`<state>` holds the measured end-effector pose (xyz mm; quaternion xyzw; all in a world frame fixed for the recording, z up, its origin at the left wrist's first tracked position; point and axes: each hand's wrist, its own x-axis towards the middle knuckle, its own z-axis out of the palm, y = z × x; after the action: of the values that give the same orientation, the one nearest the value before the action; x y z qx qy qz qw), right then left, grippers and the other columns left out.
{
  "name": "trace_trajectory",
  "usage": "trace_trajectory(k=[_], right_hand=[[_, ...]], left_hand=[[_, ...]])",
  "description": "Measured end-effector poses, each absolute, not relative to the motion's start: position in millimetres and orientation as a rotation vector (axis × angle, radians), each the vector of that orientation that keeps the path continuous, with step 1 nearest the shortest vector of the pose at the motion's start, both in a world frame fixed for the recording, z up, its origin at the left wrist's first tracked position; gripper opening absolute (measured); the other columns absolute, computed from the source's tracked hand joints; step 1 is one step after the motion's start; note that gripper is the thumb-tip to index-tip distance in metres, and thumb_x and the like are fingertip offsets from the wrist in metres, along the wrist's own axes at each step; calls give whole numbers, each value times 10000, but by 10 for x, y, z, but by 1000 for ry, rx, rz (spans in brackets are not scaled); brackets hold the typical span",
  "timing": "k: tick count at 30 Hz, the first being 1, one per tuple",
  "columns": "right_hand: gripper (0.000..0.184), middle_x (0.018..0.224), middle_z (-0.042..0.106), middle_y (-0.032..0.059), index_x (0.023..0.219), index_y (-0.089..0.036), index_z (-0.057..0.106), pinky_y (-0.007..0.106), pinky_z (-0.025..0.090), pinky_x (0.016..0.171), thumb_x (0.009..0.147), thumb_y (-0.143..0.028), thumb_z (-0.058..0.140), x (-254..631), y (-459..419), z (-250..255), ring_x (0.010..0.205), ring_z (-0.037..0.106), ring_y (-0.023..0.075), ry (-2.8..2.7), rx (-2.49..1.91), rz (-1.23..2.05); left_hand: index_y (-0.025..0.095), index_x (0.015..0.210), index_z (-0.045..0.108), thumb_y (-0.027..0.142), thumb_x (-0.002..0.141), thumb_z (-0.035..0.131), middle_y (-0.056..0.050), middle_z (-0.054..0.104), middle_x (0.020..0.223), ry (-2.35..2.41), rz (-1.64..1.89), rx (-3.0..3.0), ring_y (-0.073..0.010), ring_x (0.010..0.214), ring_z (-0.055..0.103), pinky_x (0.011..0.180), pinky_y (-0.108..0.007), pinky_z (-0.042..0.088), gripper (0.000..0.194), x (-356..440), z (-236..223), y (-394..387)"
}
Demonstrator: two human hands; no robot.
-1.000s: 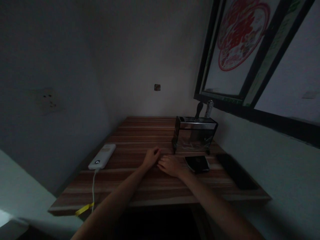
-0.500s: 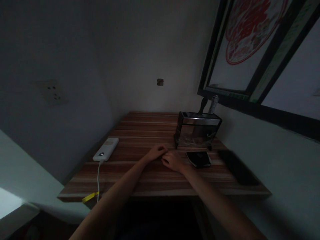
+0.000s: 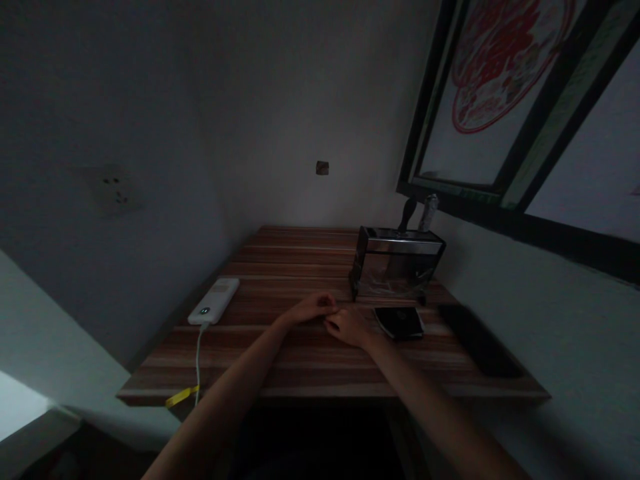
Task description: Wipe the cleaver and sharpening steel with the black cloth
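In the middle of the wooden table (image 3: pixel 300 250), my left hand (image 3: pixel 314 307) rests with its fingers curled and closed, their tips meeting my right hand. My right hand (image 3: pixel 349 325) is closed too, its fingers bent in against the left fingertips. Whatever lies between the fingers, if anything, is too small and dark to make out. Just right of my right hand lies a flat black case or wallet (image 3: pixel 400 323) with a pale edge. Behind it stands a slotted holder (image 3: pixel 400 265) with a clear front, a dark-handled tool (image 3: pixel 407 215) and a silvery wrapped object (image 3: pixel 429 213) rising from its top.
A white power bank (image 3: pixel 215 303) lies at the table's left, its white cable (image 3: pixel 198 360) running over the front edge beside a yellow tag (image 3: pixel 181 397). A dark flat slab (image 3: pixel 477 340) lies along the right edge. Walls and a dark-framed window (image 3: pixel 493 100) enclose the table.
My left hand has shifted right and bent toward the right hand, so their fingers now meet. The camera has tilted and turned slightly. Table objects look unmoved.
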<state>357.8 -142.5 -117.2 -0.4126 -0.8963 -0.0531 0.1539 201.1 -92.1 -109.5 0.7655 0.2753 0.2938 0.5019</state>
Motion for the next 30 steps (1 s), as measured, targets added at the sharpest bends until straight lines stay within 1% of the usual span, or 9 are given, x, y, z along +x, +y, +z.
trace_trajectory(k=[3, 10, 17, 20, 23, 26, 30], right_hand=[[213, 750, 693, 53, 737, -190, 672, 258, 376, 622, 811, -229, 476, 3575, -1426, -1165, 658, 613, 165, -2579, -1180, -153], [199, 800, 687, 62, 777, -185, 669, 266, 388, 666, 816, -226, 478, 3572, -1430, -1145, 727, 614, 173, -2583, -1154, -140], [206, 805, 673, 64, 788, -173, 656, 266, 398, 704, 832, -220, 461, 3580, -1423, -1147, 768, 602, 167, -2564, -1125, -128], [190, 797, 666, 51, 779, -172, 645, 260, 400, 716, 828, -208, 466, 3587, -1414, -1152, 761, 595, 155, -2566, -1108, -121], [186, 794, 663, 47, 770, -170, 638, 259, 402, 713, 829, -207, 465, 3590, -1407, -1157, 757, 590, 150, -2562, -1107, -118], [196, 803, 661, 54, 789, -164, 637, 263, 402, 703, 838, -211, 453, 3593, -1402, -1162, 757, 591, 156, -2550, -1113, -120], [199, 801, 658, 50, 796, -163, 636, 255, 399, 700, 841, -201, 446, 3599, -1395, -1169, 761, 591, 154, -2541, -1116, -109]], left_hand=[[145, 807, 557, 378, 696, 645, 21, 521, 715, 647, 681, 1840, -95, 667, 479, 618, -202, 382, 273, 2001, -1095, -922], [143, 808, 551, 354, 648, 690, 10, 534, 746, 615, 668, 1721, -104, 701, 492, 663, -223, 395, 299, 1983, -1100, -899], [148, 858, 590, 303, 681, 663, -10, 569, 791, 595, 688, 1700, -121, 756, 517, 717, -242, 403, 246, 1949, -1067, -879], [145, 842, 609, 286, 691, 648, -4, 580, 776, 616, 735, 1689, -114, 731, 520, 707, -235, 403, 210, 1951, -1073, -868], [133, 809, 616, 304, 703, 637, 0, 581, 727, 639, 768, 1684, -106, 679, 517, 670, -229, 404, 202, 1958, -1092, -858], [123, 796, 607, 343, 713, 627, 6, 572, 683, 652, 792, 1679, -100, 628, 513, 631, -228, 405, 236, 1969, -1121, -849], [124, 800, 587, 390, 724, 612, 11, 562, 672, 670, 834, 1668, -94, 598, 508, 616, -231, 406, 278, 1988, -1165, -837]])
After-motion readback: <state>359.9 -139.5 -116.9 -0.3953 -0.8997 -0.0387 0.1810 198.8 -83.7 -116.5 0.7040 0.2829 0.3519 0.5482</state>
